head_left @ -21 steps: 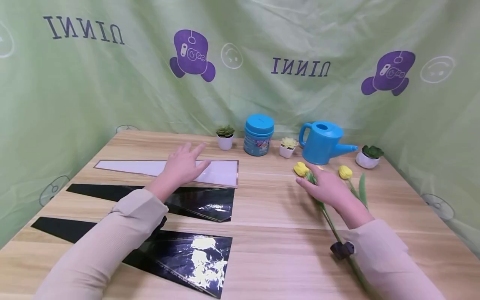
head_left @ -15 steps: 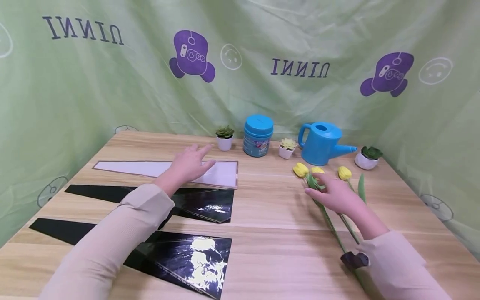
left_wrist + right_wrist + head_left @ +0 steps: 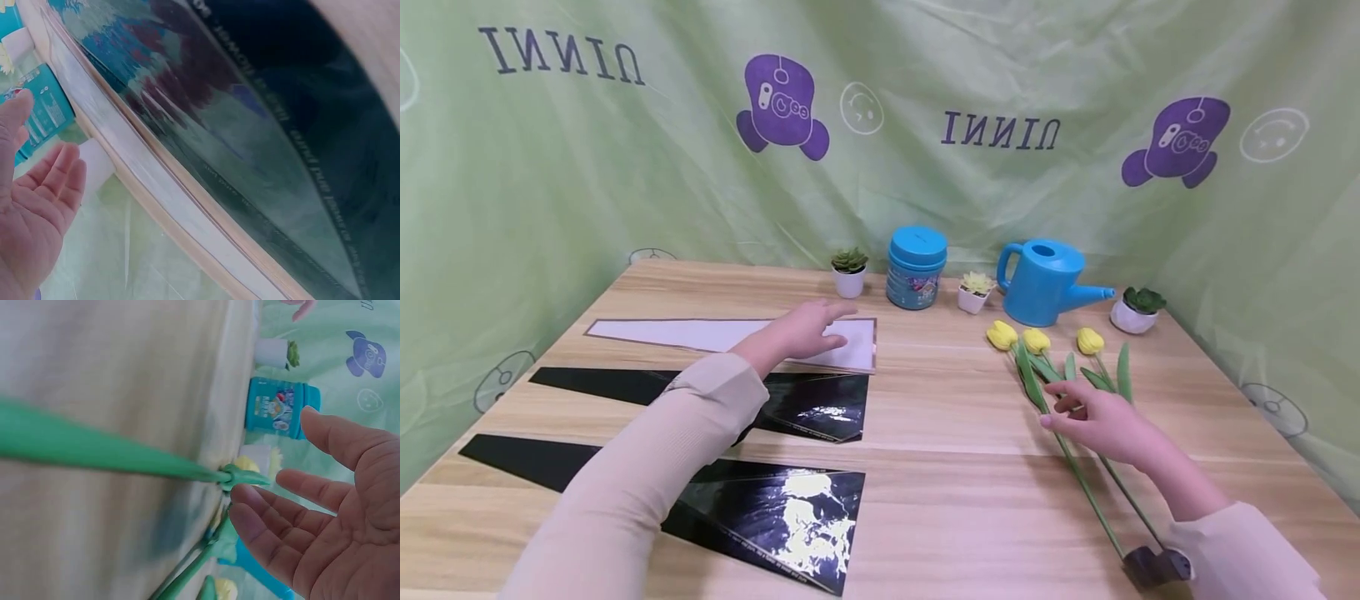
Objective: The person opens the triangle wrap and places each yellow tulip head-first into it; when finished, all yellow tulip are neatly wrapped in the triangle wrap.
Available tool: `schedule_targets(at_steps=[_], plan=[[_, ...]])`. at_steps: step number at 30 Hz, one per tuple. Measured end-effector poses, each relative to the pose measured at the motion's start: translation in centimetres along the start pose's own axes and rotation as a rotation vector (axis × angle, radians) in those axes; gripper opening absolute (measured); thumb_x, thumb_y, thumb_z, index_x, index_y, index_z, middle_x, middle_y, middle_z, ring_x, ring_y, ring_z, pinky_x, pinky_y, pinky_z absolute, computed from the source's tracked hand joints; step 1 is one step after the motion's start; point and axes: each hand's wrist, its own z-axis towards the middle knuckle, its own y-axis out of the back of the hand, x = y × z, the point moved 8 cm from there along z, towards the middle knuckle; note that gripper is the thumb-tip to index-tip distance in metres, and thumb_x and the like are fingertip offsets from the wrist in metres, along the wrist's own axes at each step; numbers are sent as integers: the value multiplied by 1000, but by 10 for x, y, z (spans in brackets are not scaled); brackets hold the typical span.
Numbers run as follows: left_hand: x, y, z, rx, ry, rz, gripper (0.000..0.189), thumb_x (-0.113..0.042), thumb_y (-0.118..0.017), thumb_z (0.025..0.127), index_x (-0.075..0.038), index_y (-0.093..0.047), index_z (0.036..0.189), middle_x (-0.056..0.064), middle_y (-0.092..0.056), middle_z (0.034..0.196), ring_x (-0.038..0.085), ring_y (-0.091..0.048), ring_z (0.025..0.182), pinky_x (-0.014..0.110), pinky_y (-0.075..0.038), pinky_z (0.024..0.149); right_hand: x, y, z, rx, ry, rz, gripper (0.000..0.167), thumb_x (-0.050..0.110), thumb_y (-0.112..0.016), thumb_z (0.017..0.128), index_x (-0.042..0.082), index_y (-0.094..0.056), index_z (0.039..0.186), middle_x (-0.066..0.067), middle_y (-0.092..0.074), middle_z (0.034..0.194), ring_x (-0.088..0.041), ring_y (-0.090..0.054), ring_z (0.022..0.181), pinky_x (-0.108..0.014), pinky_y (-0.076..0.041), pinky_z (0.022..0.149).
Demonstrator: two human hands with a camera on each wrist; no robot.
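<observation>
My left hand (image 3: 803, 332) hovers over the right part of a flat, tapered white sheet (image 3: 666, 332) with a thin brown border. Nothing is in its grasp, and the left wrist view shows its fingers (image 3: 53, 175) loosely bent. Two glossy black wrapping sheets of similar shape, a middle one (image 3: 820, 400) and a nearer one (image 3: 760, 508), lie below it. On the right, several yellow tulips lie on the table, among them a left bloom (image 3: 1002, 335) and a right bloom (image 3: 1090, 341). My right hand (image 3: 1097, 421) is above their green stems, its fingers spread and holding nothing in the right wrist view.
Along the back stand a potted succulent (image 3: 849, 273), a blue lidded tub (image 3: 917, 268), a pale succulent (image 3: 975, 293), a blue watering can (image 3: 1042, 283) and another potted plant (image 3: 1138, 311). Behind them hangs a green printed cloth (image 3: 880, 183).
My right hand has drawn back from the blooms toward the near right, uncovering them and their leaves. My left hand has shifted slightly right over the white sheet.
</observation>
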Motion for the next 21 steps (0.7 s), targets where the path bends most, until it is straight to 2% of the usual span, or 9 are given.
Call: schedule_targets(at_steps=[3,6,10,14,21], plan=[[-1,-4,3,36,-16,-1,53,-19,-59,90,-4,-41,137,18,-46,136,34,-49,118,45,-35,101,-6,-3,-3,-3,9,28,62,35,-64,85,-2,-43,131,-14,-59,104,-27,-58,92,-35,-50,69],[0,-5,5,42,-20,-31,51,-15,-60,88,-3,-43,135,18,-51,131,32,-57,105,44,-41,94,-11,-5,-5,-2,17,54,62,31,-67,84,-3,-44,130,-9,-59,97,-22,-58,87,-32,-48,65],[6,-6,6,44,18,-77,49,-8,-61,85,-4,-47,132,17,-62,101,25,-58,84,39,-46,80,-19,-8,-5,16,-9,78,63,30,-69,82,-4,-43,129,-5,-57,91,-19,-56,81,-30,-45,64],[13,-12,6,68,49,-91,51,-5,-60,82,-4,-48,131,7,-54,72,18,-50,68,32,-43,68,-27,-12,-5,40,-49,117,62,26,-70,81,-4,-44,128,-6,-56,86,-19,-53,74,-30,-45,61],[17,-20,7,109,66,-98,48,-6,-61,82,-3,-50,128,8,-55,73,17,-50,68,30,-42,68,-34,-15,-4,47,-68,155,59,22,-71,81,-4,-45,127,-6,-53,83,-18,-50,69,-27,-44,55]])
